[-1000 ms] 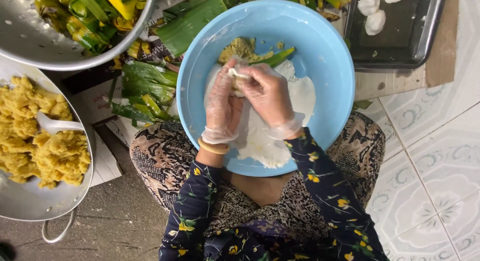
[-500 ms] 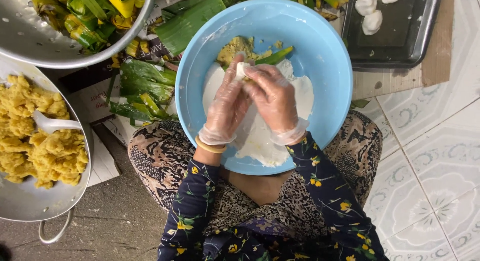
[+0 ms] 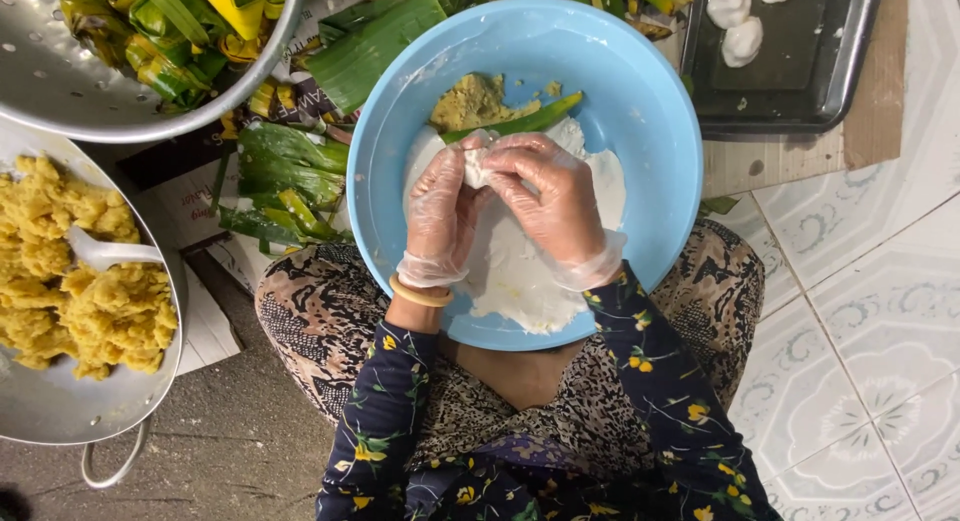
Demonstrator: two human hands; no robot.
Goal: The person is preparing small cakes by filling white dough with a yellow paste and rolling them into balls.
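- A small white dough lump point(image 3: 478, 163) was pinched between the gloved left hand point(image 3: 440, 213) and right hand point(image 3: 552, 203), half-shaped.
- Three formed pieces point(image 3: 742, 21) were seen on the dark tray point(image 3: 800, 81).
- Much dough point(image 3: 520, 271) remained in the blue bowl point(image 3: 660, 111).

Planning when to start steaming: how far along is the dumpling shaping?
Done: three white balls sit on the dark tray. In hand: left hand and right hand, both gloved, pinch one dough piece over the blue bowl. Left: much white dough there and plenty of yellow filling.
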